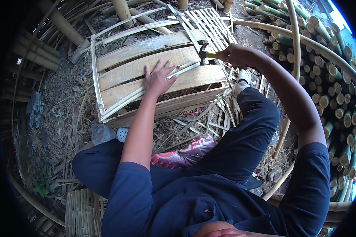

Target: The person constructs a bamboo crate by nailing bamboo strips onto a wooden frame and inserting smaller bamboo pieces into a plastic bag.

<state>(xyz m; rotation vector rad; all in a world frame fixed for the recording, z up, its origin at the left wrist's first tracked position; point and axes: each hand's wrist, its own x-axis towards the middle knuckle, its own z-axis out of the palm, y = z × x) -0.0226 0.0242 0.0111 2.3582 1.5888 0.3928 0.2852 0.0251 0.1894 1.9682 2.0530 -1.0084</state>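
Observation:
A low wooden crate of pale boards (pixel 126 71) lies in front of me, with gaps between its boards. A thin split-bamboo strip (pixel 124 102) runs slantwise across its top. My left hand (pixel 159 80) lies open over the boards and the strip, fingers spread; the thumb and index finger are beside the strip. I cannot make out whether a nail is between them. My right hand (pixel 235 56) is closed round the yellow handle of a claw hammer (pixel 203 54). The dark hammer head is over the strip's far right end, by the crossing upright strip.
A slatted bamboo panel (pixel 213 25) lies behind the crate. Cut bamboo poles (pixel 328 79) are stacked at the right, with a bent pole (pixel 296 51) before them. Loose slivers (pixel 221 116) litter the ground by my right foot. A printed cloth item (pixel 190 152) lies between my legs.

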